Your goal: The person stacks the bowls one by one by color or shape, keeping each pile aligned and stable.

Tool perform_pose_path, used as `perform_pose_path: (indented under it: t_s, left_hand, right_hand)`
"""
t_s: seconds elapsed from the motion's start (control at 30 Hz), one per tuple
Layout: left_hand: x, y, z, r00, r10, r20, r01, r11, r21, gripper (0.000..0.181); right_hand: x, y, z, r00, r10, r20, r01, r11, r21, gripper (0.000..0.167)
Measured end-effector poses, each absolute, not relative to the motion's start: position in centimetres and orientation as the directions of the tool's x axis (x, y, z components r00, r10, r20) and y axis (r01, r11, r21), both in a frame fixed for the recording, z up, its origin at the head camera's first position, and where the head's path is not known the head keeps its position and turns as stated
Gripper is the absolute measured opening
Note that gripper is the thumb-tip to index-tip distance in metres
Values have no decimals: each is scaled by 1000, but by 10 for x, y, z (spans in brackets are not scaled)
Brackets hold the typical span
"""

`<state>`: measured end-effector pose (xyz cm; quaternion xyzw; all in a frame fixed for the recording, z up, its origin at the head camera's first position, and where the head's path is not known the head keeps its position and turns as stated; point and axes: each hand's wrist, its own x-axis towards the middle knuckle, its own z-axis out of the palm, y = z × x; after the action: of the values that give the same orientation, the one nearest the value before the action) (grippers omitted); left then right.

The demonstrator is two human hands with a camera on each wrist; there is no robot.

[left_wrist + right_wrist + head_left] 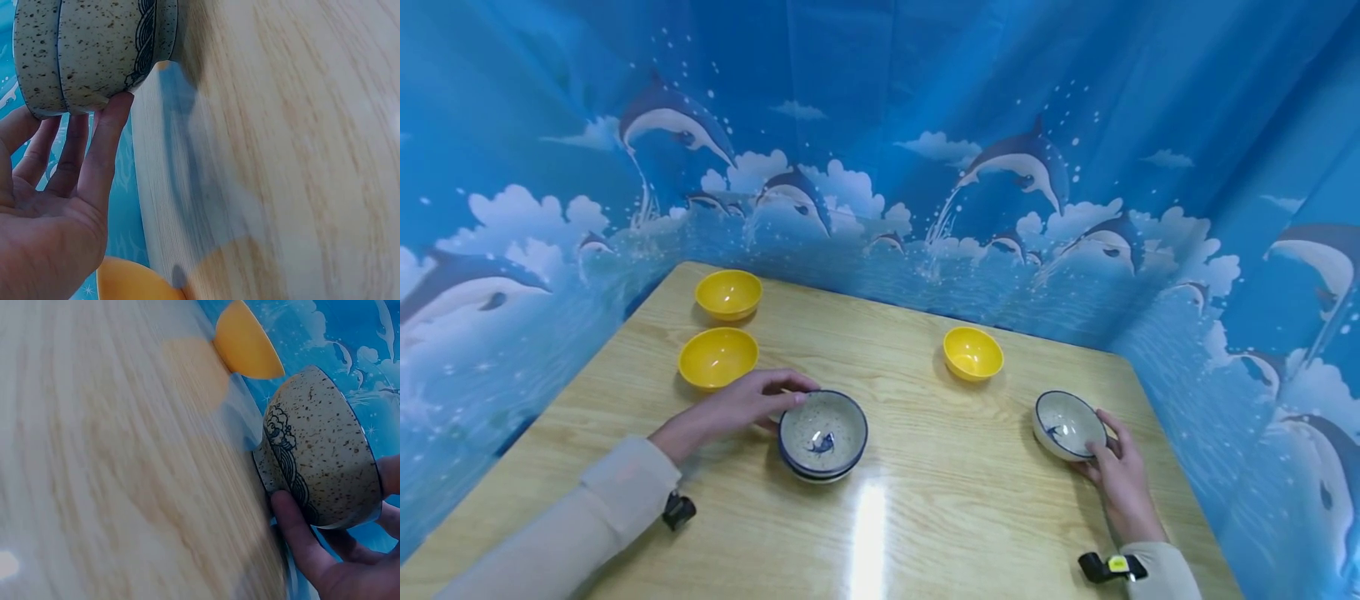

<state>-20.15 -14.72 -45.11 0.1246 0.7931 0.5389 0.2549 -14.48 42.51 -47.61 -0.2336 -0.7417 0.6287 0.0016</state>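
Two nested speckled grey bowls (829, 423) with dark blue rims stand left of the table's middle, a blue figure showing inside the upper one. My left hand (751, 408) grips the pair at its left side, fingers against the speckled outer wall (94, 53) in the left wrist view. Toward the right, a single matching bowl (1070, 423) is held by my right hand (1122, 479), the thumb over its rim and the fingers at its outside. One fingertip is by the foot of this bowl (322, 450) in the right wrist view. Whether its foot touches the table cannot be told.
Two yellow bowls, one at the far-left corner (728, 294) and another (718, 358) nearer my left hand, stand on the wooden table (955, 500). A third yellow bowl (973, 353) is right of centre at the back. Behind hangs a blue dolphin curtain (865, 108).
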Motion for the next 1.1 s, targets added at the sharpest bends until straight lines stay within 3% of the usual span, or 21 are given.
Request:
perform_pose_path:
  t_s: [0.33,1.1]
  left_hand:
    - [-202,-146,-452,-839,466,-281,-86,396,914,40]
    - [-204,-147,-453,-837,478,-266,-69,390,918,39]
  right_hand:
    - [-143,409,-467,-877,378,-297,336,40,-941,72]
    - [-140,344,-434,-953,208,-222,272,259,-927,67]
